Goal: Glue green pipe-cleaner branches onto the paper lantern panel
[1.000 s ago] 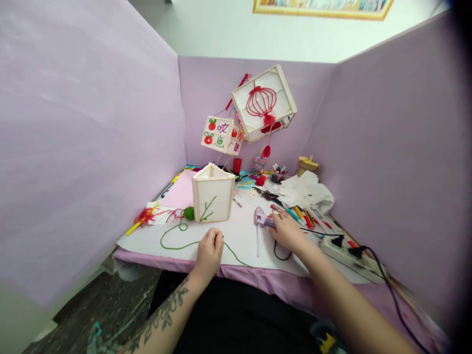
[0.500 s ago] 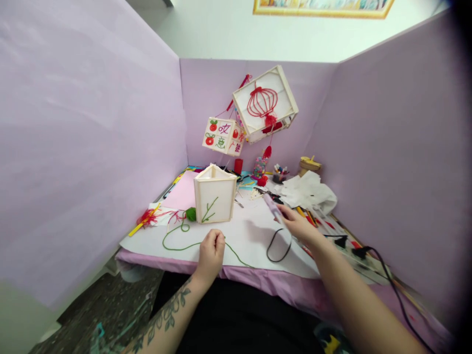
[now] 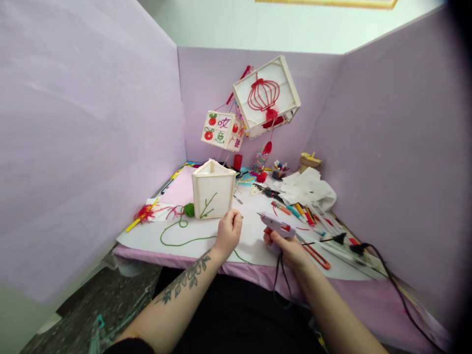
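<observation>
My right hand (image 3: 283, 246) is wrapped round the grip of a light purple hot glue gun (image 3: 278, 225), its nozzle pointing left. Across from the nozzle, my left hand (image 3: 229, 230) is closed in a pinch, and a tiny green tip of yarn pokes out at the fingertips. Just behind that hand stands a three-sided lantern (image 3: 214, 194) with a pale wooden frame and white panels. Green yarn (image 3: 208, 207) forms a branch shape on its front panel. From a green yarn ball (image 3: 189, 210) at its left, a loose strand (image 3: 177, 244) runs across the white paper and passes behind my left wrist.
Two decorated lanterns (image 3: 267, 98) hang at the back. Cutters and markers (image 3: 300, 212), an orange-handled knife (image 3: 319, 258) and crumpled white cloth (image 3: 309, 189) lie at the right. A black cord (image 3: 391, 275) runs along the right edge. Red yarn scraps (image 3: 145, 212) lie left.
My right hand has brought the glue gun left and turned its nozzle toward my left hand. My left hand, still pinched, has moved up and right. The view has tilted slightly down.
</observation>
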A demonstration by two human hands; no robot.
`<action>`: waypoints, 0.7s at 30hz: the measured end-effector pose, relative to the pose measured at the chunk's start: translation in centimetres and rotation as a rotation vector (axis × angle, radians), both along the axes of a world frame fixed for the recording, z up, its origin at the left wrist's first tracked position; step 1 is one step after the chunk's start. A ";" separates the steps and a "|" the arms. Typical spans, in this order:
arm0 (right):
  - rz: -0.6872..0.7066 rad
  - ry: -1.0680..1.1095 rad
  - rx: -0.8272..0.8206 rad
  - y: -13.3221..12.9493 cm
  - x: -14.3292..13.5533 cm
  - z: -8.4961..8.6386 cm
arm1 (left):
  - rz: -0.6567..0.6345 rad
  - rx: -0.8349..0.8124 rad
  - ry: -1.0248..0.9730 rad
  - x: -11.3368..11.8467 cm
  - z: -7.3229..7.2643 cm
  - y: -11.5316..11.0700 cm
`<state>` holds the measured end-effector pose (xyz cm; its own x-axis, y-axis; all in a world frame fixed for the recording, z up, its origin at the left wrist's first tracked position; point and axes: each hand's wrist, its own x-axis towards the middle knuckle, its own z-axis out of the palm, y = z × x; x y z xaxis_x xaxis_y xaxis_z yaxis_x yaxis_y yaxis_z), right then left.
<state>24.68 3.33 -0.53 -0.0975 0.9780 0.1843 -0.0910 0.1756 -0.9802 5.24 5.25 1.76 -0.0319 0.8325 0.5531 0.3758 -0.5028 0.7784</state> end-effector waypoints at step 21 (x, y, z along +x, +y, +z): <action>-0.062 -0.387 0.017 1.3 0.2 -2.5 | -0.075 0.079 0.128 -0.4 -0.7 0.0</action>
<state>24.87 4.66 -3.03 -0.1039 0.9814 0.1612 0.2960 0.1853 -0.9370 4.82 5.23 1.03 0.1039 0.7834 0.6128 0.4281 -0.5914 0.6833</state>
